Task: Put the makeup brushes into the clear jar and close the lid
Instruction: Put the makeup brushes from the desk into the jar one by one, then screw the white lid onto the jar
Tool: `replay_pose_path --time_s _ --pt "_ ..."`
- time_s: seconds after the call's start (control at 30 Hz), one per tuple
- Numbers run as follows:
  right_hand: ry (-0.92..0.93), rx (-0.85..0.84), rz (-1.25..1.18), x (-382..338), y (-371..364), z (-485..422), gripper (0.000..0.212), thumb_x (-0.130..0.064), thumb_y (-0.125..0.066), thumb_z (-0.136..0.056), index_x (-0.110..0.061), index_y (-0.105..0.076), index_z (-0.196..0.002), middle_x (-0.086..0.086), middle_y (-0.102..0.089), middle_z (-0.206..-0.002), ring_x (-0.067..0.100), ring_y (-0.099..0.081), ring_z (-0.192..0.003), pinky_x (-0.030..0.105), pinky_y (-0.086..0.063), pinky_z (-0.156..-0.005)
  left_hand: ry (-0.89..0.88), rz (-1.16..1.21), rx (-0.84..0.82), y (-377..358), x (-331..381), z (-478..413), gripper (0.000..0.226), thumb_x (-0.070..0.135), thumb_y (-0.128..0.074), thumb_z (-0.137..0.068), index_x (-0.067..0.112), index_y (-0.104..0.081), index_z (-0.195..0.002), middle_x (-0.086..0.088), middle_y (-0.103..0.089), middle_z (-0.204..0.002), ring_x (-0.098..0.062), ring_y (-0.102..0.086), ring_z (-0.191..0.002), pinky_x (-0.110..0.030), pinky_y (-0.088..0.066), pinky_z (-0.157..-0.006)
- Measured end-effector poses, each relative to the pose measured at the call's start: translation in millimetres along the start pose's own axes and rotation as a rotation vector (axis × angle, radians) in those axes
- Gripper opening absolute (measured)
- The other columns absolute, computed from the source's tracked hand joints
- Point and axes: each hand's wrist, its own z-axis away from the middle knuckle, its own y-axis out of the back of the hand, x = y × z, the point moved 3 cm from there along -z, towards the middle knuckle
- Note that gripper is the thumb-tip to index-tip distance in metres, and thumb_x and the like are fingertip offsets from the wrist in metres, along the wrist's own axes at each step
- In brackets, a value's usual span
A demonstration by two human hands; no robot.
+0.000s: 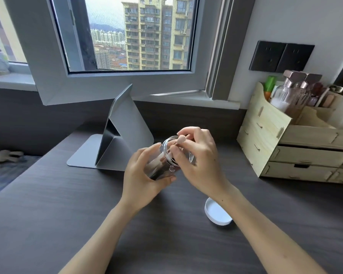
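My left hand (pixel 142 175) wraps around the clear jar (pixel 163 158), holding it tilted above the dark desk with its open mouth facing up and to the right. Brush handles show through the jar's wall. My right hand (pixel 198 161) is at the jar's mouth, fingers pinched on a makeup brush (pixel 180 140) whose pinkish end pokes out by the rim. The white lid (pixel 216 212) lies upside down on the desk, below my right wrist.
A grey folding mirror stand (pixel 117 139) sits behind the jar at the left. A wooden drawer organiser (pixel 297 143) filled with bottles and cosmetics stands at the right. The window sill (pixel 186 99) runs behind the dark desk (pixel 67 204).
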Motion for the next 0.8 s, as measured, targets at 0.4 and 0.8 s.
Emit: replay_pose_path --time_s 0.4,0.8 --pt "-0.372 -0.876 0.129 89 32 68 0.060 -0.062 -0.068 -0.065 -0.045 -0.051 -0.121 -0.020 -0.054 -0.107 -0.001 -0.046 -0.104 0.020 -0.039 -0.086 0.350 0.405 -0.077 3 -1 -2 0.066 0.034 -0.085 -0.050 0.029 -0.060 -0.110 0.008 -0.071 -0.098 -0.010 -0.066 -0.092 -0.021 -0.052 -0.081" --pt "-0.592 -0.219 -0.741 72 40 32 0.049 -0.033 -0.081 -0.067 -0.020 -0.050 -0.103 -0.003 -0.059 -0.093 0.014 -0.064 -0.091 0.021 -0.055 -0.081 0.428 0.474 -0.236 -9 -3 4 0.064 0.035 -0.085 -0.051 0.027 -0.061 -0.110 -0.004 -0.072 -0.105 -0.020 -0.067 -0.099 -0.028 -0.053 -0.087"
